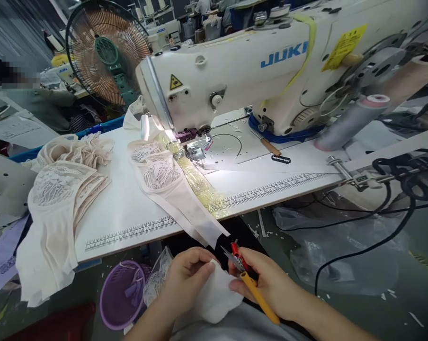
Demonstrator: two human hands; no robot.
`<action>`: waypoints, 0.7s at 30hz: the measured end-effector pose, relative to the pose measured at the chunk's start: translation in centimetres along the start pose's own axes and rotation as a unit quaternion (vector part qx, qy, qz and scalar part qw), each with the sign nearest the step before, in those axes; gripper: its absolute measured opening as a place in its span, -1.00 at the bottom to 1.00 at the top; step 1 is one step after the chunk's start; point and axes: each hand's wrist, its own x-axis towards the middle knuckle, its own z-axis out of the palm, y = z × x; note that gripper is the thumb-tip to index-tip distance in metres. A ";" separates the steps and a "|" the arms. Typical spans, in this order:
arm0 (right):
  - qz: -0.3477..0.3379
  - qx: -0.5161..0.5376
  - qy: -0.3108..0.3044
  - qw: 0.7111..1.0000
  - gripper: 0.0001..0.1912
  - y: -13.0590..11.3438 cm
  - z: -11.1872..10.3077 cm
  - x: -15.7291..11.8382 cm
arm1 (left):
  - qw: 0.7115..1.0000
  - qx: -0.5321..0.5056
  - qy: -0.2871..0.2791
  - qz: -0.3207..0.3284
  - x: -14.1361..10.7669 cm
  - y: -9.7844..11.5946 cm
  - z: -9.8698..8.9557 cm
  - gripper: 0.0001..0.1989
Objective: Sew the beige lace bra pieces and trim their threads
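1. Behind your bench [121,203], the workroom shows a seated co-worker [40,106] at far left, then a large fan [107,52].
2. Near the bench's left end, stacked pale lace pieces [61,187] hang over the front edge; a purple basket [118,303] stands lower, to their right.
3. Next comes a lace piece [160,175] lying by the needle area, its narrow end hanging off the bench toward you.
4. Your left hand [185,277] holds white cloth [217,293] above your lap, thumb and forefinger fingers pinched together on its upper edge.
5. That cloth looks light, soft and limp, probably easy to crease or nick; a pinch close to the edge should steady it best, clear of the blades.
6. Your right hand [267,282] has its fingers curled around orange-and-red snips [260,298], blade tips near the cloth's edge. They look stiff, and best held by the handles.
7. Beyond, the sewing machine [249,85] stretches rightward, with a razor blade [280,160] and grey thread cone [352,121] beside it.
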 end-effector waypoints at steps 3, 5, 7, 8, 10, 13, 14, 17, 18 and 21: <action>0.034 0.010 0.001 0.999 -0.77 0.7 0.0 -0.3 | 0.999 0.026 -0.026 -0.021 0.6 -0.5 0.3 -0.81; 0.044 0.013 0.015 0.999 -0.76 1.2 -0.3 -0.4 | 0.997 0.039 -0.056 -0.028 1.0 -0.8 0.6 -0.80; 0.049 0.023 0.020 0.998 -0.72 1.4 -0.5 -0.2 | 0.993 0.076 -0.090 -0.031 1.4 -1.0 1.1 -0.80; 0.053 0.029 0.015 0.998 -0.70 1.4 -0.6 0.0 | 0.989 0.098 -0.108 -0.035 1.5 -1.1 1.3 -0.79; 0.062 0.032 0.006 0.998 -0.70 1.4 -0.5 0.3 | 0.980 0.131 -0.146 -0.041 1.9 -1.2 1.5 -0.78; 0.067 0.016 0.006 0.998 -0.75 1.6 -0.5 0.5 | 0.970 0.148 -0.191 -0.032 2.4 -1.4 0.5 -0.83; 0.070 0.009 0.012 0.997 -0.77 1.7 -0.5 0.5 | 0.966 0.159 -0.200 -0.029 2.4 -1.6 -0.2 -0.85; 0.089 -0.014 0.038 0.995 -0.80 2.2 -0.7 0.4 | 0.956 0.204 -0.205 -0.038 1.9 -2.5 -3.0 -0.87; 0.095 -0.017 0.047 0.994 -0.81 2.4 -0.8 0.3 | 0.954 0.220 -0.200 -0.045 1.5 -2.9 -4.1 -0.86; 0.104 -0.013 0.075 0.992 -0.81 3.0 -0.9 0.2 | 0.947 0.256 -0.182 -0.061 0.4 -3.9 -6.6 -0.83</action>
